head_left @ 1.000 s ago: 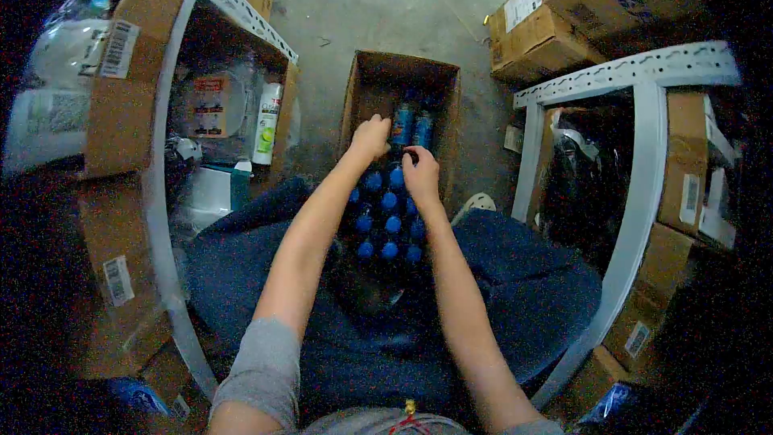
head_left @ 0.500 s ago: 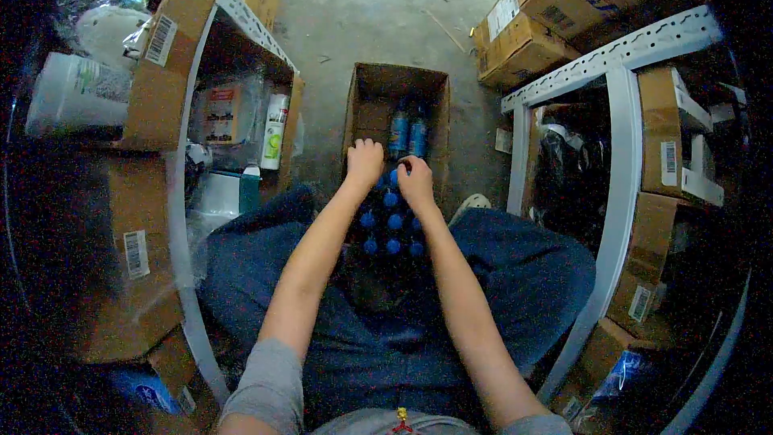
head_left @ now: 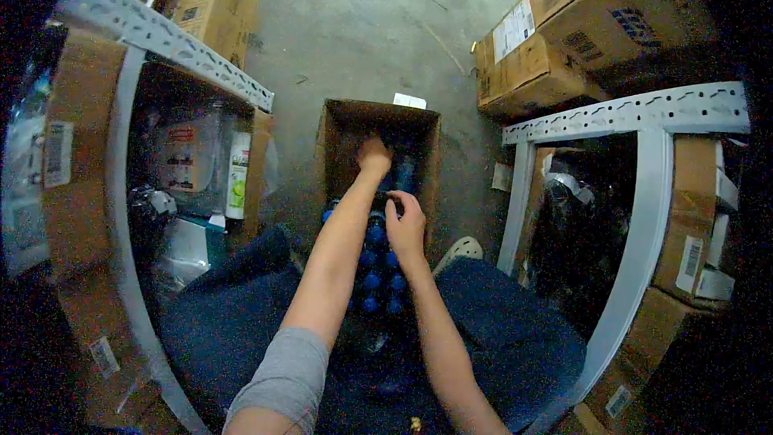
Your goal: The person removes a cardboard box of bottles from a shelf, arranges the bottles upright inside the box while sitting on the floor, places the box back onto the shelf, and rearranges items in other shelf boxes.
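Note:
An open cardboard box [head_left: 320,153] stands on the floor between my legs. My left hand [head_left: 374,156] reaches down inside its far part; the fingers are dark and blurred, and what they touch is hidden. Beside it, at the right, a blue bottle [head_left: 405,169] lies in the box. My right hand [head_left: 406,217] is at the far end of several upright bottles with blue caps [head_left: 371,282]. Its thumb and index finger curl round a dark spot at the row's far edge, too dim to make out.
Metal shelves [head_left: 644,193] with boxes stand at the right, and another shelf frame [head_left: 121,145] at the left. Large cartons [head_left: 515,56] sit at the upper right, one carton [head_left: 213,12] at the upper left. A light clog [head_left: 460,253] shows by my right knee.
My left hand has moved from above the box's left edge down into the box. The view has shifted, so the box and bottles sit lower. A white flap or label now shows behind the box.

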### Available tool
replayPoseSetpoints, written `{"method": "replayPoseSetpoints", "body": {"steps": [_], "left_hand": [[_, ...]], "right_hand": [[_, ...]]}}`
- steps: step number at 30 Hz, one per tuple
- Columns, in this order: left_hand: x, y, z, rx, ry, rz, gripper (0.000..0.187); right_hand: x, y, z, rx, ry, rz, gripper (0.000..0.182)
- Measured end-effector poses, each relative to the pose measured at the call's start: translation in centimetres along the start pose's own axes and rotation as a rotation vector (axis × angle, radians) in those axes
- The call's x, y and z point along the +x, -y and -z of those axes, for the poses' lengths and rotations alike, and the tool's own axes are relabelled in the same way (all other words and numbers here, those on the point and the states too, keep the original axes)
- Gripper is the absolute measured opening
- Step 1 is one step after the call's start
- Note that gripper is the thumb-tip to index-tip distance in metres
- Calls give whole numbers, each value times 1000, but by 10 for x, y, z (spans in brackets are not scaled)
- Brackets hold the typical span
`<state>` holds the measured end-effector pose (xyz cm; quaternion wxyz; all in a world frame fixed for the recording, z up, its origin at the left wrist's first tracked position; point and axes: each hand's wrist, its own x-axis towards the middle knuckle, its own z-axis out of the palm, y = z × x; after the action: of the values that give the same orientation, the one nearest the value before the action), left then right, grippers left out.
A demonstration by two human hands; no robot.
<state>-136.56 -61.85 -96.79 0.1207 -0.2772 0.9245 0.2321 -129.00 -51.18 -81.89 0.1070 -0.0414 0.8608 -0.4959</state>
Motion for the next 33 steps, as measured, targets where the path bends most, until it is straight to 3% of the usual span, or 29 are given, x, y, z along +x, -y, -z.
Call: {"method": "replayPoseSetpoints", "body": {"steps": [6,9,13,15,16,17,19,21,22,26,28,33], "left_hand": [[21,-10,-23,-6,37,168,41],[26,-5,-24,56,47,23,40],[56,28,-100,-168,4,90,40],[64,48,-130,-40,-476,-129,45],[54,41,-103,-39,-465,-142,45],[34,23,-47,-106,-214,-75,48],[14,24,-16,-169,25,-7,51],[-7,29,0,-172,-304,-196,48],[-32,-3,61,-454,-124,-42,43],[-68,-7,104,-376,-98,-82,39],[-77,5,103,-281,-201,-218,34],[-106,31,103,-106,-151,-530,36]], "right_hand": [[10,-5,-4,53,19,-61,15],[10,-7,-7,70,9,-59,15],[9,-12,-8,66,-19,-39,15],[10,-12,-7,70,-13,-46,15],[10,-13,-6,77,-10,-53,15],[7,-12,-6,76,-28,-73,15],[5,-8,-8,41,-13,-44,15],[1,-4,-8,57,-44,-23,15],[-2,-1,-7,38,-42,4,15],[-12,13,-2,48,-59,38,14],[-18,20,4,15,-63,73,14],[-34,23,10,14,-98,107,14]]}}
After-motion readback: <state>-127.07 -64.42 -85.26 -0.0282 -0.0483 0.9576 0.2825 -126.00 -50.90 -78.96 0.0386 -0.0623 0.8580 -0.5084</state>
